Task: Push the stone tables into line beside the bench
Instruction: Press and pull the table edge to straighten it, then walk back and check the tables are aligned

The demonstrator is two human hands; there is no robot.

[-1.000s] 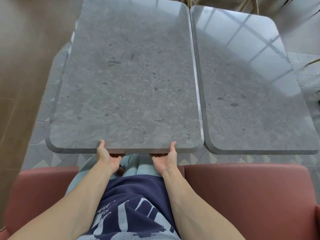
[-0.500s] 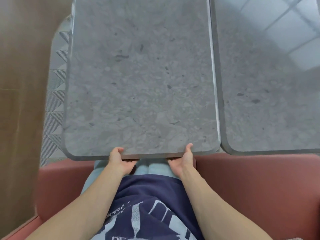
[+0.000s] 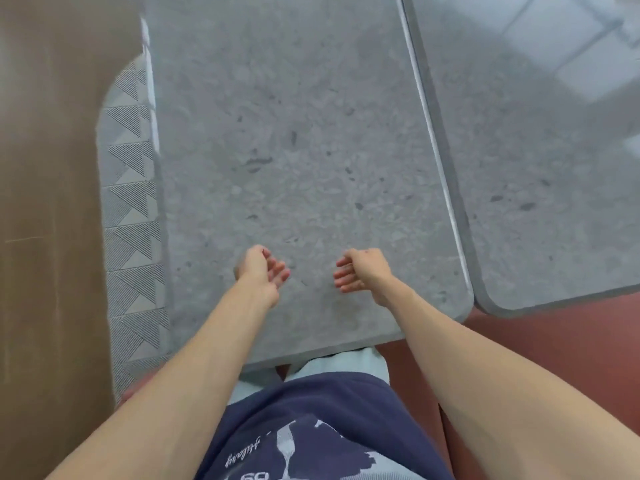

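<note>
The left stone table (image 3: 294,150), a grey speckled slab with rounded corners, sits directly in front of the seated person, its near edge above the lap. The right stone table (image 3: 540,174) lies just beside it, parted by a narrow seam, and its near edge reaches less far toward the person, so the 2 do not look flush.

Both hands hover above the left slab near its front. The left hand (image 3: 258,271) and the right hand (image 3: 360,271) face each other, fingers (image 3: 278,270) loosely curled and holding nothing; whether they brush the stone I cannot tell.

Stone of this kind is likely heavy, rigid and polished, so flat palms on top may slip. The thick front edge looks the better hold, thumbs above and fingers beneath, pushing low and evenly to slide it and not tip it. Corners striking along the seam could chip.

The red upholstered bench (image 3: 554,358) runs beneath the person and off to the right. A patterned tile floor (image 3: 130,209) shows at left, beside a brown wooden panel (image 3: 48,168).
</note>
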